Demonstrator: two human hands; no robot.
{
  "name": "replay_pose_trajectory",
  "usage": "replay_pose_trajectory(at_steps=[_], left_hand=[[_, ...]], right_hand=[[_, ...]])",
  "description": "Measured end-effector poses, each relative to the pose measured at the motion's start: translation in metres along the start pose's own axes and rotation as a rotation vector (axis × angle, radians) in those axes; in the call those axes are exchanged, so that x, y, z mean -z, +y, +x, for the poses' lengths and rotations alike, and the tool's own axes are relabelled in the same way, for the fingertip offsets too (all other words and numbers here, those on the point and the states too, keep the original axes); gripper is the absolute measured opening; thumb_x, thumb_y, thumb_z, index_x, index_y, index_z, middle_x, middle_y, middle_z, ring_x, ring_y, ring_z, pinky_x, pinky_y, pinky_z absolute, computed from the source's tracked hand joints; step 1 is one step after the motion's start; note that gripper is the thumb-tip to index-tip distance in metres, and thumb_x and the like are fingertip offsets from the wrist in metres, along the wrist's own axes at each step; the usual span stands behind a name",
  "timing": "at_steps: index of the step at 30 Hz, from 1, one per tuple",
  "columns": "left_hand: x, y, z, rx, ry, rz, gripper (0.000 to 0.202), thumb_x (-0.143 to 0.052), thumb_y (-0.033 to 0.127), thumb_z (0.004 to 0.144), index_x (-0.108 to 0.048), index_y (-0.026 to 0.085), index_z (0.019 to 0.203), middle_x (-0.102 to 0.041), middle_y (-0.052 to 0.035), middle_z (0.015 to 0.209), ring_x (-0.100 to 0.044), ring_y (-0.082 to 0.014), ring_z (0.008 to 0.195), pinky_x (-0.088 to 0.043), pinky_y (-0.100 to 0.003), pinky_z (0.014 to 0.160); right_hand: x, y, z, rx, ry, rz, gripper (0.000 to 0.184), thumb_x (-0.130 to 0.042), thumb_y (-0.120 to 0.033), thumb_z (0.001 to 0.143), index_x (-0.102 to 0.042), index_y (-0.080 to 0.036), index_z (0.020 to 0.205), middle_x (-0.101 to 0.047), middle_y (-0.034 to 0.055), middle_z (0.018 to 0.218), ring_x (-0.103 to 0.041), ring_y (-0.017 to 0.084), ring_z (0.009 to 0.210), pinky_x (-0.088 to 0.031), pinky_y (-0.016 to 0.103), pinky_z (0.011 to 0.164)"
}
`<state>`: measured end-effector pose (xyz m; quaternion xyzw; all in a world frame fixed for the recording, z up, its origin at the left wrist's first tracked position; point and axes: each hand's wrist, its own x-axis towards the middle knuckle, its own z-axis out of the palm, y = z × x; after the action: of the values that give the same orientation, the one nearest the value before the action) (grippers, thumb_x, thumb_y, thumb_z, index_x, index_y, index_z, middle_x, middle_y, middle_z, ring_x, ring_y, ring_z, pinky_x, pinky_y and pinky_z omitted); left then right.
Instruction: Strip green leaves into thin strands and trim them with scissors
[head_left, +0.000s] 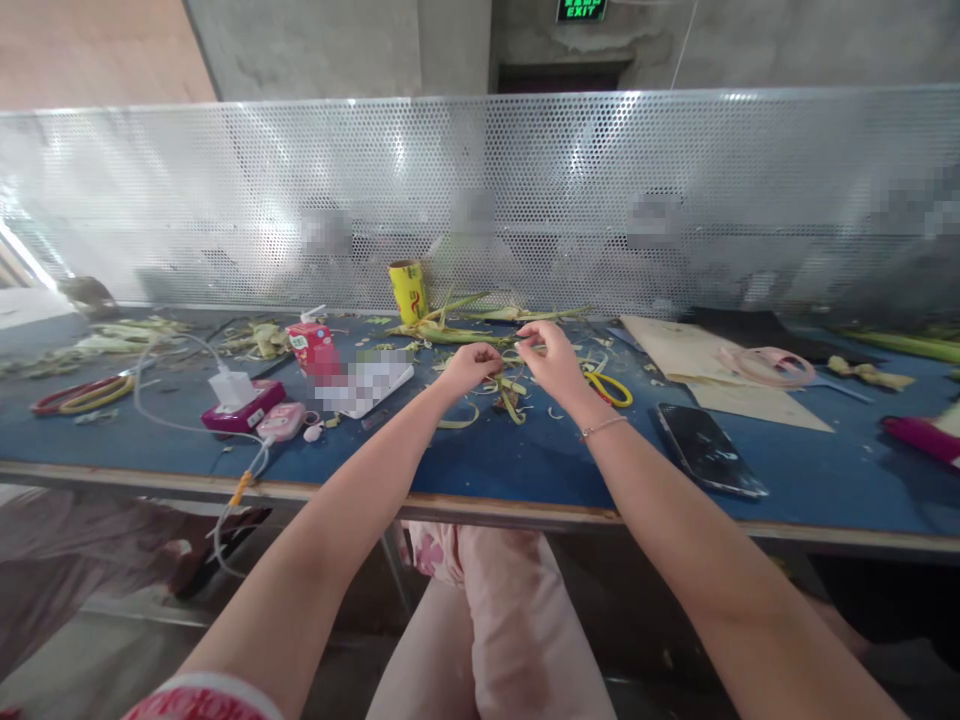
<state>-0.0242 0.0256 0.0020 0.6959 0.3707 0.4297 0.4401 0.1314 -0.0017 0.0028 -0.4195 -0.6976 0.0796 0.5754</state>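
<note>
My left hand [476, 367] is closed, its fingertips pinched together just over a small cluster of pale green and brownish plant strips [511, 402]. Whatever is between those fingertips is too small to name. Close on its right, my right hand [553, 362] is closed too, thumb and fingers bent toward the left hand; a small dark bit shows at its tips, but I cannot make out what it is. The hands are apart. Yellow-handled scissors [611, 390] lie partly behind my right hand. Long green stalks with husks [442, 332] lie beyond both hands.
Left on the blue table [517, 470] are a pink drink carton [313, 350], a purple box [244, 408] with a white charger and cable, and scissors [94, 395]. A phone [709, 450] and brown paper [697, 365] lie right. A perforated metal screen [450, 150] stands behind.
</note>
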Motion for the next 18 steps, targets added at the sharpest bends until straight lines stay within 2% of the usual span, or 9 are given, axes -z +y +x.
replay_pose_trajectory(at_steps=[3,5,11,14,18], left_hand=[[0.001,-0.001,0.001,-0.013,0.018,0.026,0.004,-0.059,0.015,0.066,-0.056,0.012,0.068,-0.056,0.0024,0.057,-0.047,-0.005,0.049,-0.039,-0.018,0.049],[0.002,-0.001,0.001,-0.015,0.03,0.041,0.005,-0.059,0.016,0.067,-0.056,0.012,0.068,-0.055,0.0028,0.057,-0.047,-0.0049,0.05,-0.041,-0.019,0.05],[0.001,0.002,-0.002,-0.016,0.059,0.044,0.005,-0.059,0.017,0.07,-0.057,0.012,0.068,-0.052,0.0032,0.055,-0.047,-0.0058,0.05,-0.044,-0.02,0.052],[0.001,0.004,-0.003,-0.005,0.066,0.055,0.005,-0.058,0.017,0.071,-0.057,0.013,0.068,-0.052,0.0032,0.056,-0.048,-0.0064,0.052,-0.046,-0.022,0.053],[0.002,0.002,-0.001,-0.002,0.085,0.103,0.006,-0.058,0.017,0.071,-0.058,0.012,0.068,-0.054,0.0025,0.057,-0.048,-0.0066,0.053,-0.046,-0.021,0.052]], right_hand=[[0.004,-0.003,-0.001,0.197,-0.06,-0.113,0.012,-0.054,-0.023,0.078,-0.065,-0.02,0.077,-0.056,0.0081,0.094,-0.054,0.02,0.092,-0.047,0.036,0.079],[0.003,-0.001,-0.002,0.243,-0.102,-0.173,0.012,-0.055,-0.022,0.077,-0.066,-0.02,0.074,-0.055,0.0072,0.09,-0.054,0.02,0.09,-0.044,0.039,0.085],[-0.003,0.013,-0.001,0.133,-0.175,-0.216,0.01,-0.059,-0.023,0.076,-0.068,-0.019,0.076,-0.056,0.0064,0.086,-0.055,0.019,0.082,-0.045,0.035,0.078],[-0.003,0.012,-0.001,0.103,-0.213,-0.197,0.011,-0.057,-0.022,0.077,-0.067,-0.018,0.077,-0.058,0.0068,0.085,-0.055,0.018,0.08,-0.045,0.032,0.073],[-0.003,0.006,0.0,0.07,-0.196,-0.179,0.011,-0.056,-0.023,0.077,-0.065,-0.018,0.072,-0.058,0.0057,0.08,-0.054,0.017,0.075,-0.044,0.031,0.072]])
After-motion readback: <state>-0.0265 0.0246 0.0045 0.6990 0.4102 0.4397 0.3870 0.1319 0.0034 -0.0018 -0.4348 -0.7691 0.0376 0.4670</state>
